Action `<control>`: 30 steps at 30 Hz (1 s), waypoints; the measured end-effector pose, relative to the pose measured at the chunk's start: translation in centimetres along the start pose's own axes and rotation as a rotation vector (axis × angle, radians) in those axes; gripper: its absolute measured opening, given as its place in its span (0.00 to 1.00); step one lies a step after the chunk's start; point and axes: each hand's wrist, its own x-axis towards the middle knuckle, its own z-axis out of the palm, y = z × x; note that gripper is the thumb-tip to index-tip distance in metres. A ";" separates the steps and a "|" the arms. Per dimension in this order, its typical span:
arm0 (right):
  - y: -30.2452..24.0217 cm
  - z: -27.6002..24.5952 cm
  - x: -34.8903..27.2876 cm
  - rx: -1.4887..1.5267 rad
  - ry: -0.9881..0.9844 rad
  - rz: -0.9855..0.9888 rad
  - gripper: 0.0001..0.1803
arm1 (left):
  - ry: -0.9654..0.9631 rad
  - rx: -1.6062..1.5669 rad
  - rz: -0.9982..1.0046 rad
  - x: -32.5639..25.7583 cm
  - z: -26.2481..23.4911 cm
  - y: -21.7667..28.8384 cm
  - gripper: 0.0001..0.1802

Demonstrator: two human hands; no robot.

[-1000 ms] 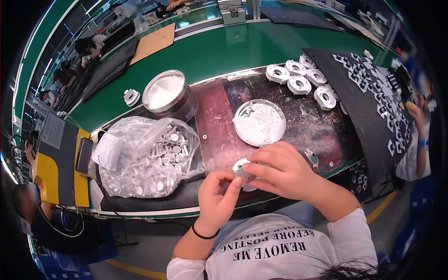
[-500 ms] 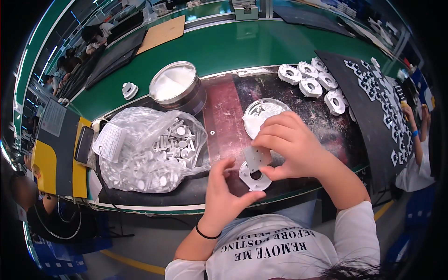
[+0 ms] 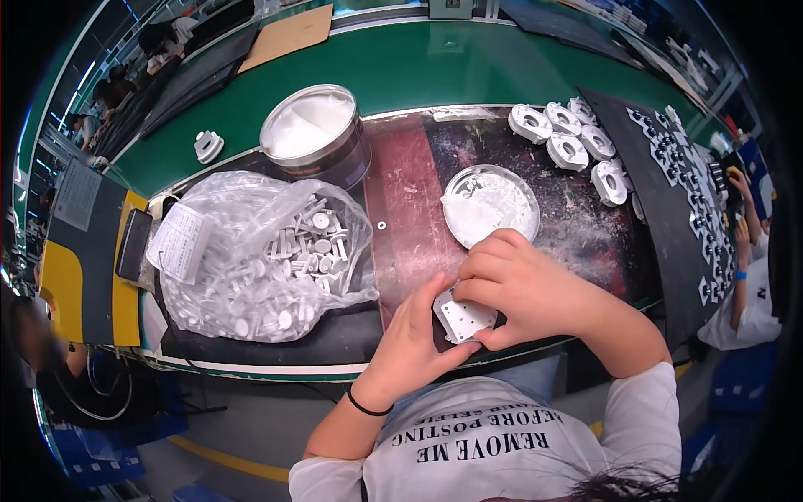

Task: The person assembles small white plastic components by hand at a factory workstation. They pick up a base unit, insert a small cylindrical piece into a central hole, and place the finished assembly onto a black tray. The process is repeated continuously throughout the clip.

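Observation:
At the near edge of the table, a flat white plate with small holes [image 3: 468,320] lies over a white plastic housing, most of which it hides. My right hand [image 3: 529,289] pinches the plate from above and the right. From the left, my left hand [image 3: 411,339] closes around the same piece, thumb at its near edge and fingertips at its far side. Just beyond my right hand sits a round shallow metal lid [image 3: 534,219] smeared with white paste.
A clear bag of white plastic parts [image 3: 251,268] sits left, before a tin of white paste [image 3: 355,155]. White housings [image 3: 569,151] stand at the far right, beside a black board [image 3: 661,243] bearing several small assemblies. A small washer [image 3: 381,225] lies mid-table. Another person's hands [image 3: 740,226] work at right.
My right hand has lowered the plate from a tilt above the housing to lie over it. My left hand has moved right and closed on the piece.

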 end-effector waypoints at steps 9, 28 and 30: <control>-1.8 0.9 -1.1 -0.227 0.046 -0.004 0.16 | -0.021 -0.004 -0.018 0.2 -0.5 0.6 0.48; -1.0 1.0 -1.8 -0.136 0.080 -0.097 0.15 | -0.076 0.039 0.007 0.3 -0.8 0.5 0.56; -0.9 1.1 -2.0 -0.127 0.083 -0.113 0.15 | -0.074 0.039 0.014 0.4 -0.8 0.6 0.56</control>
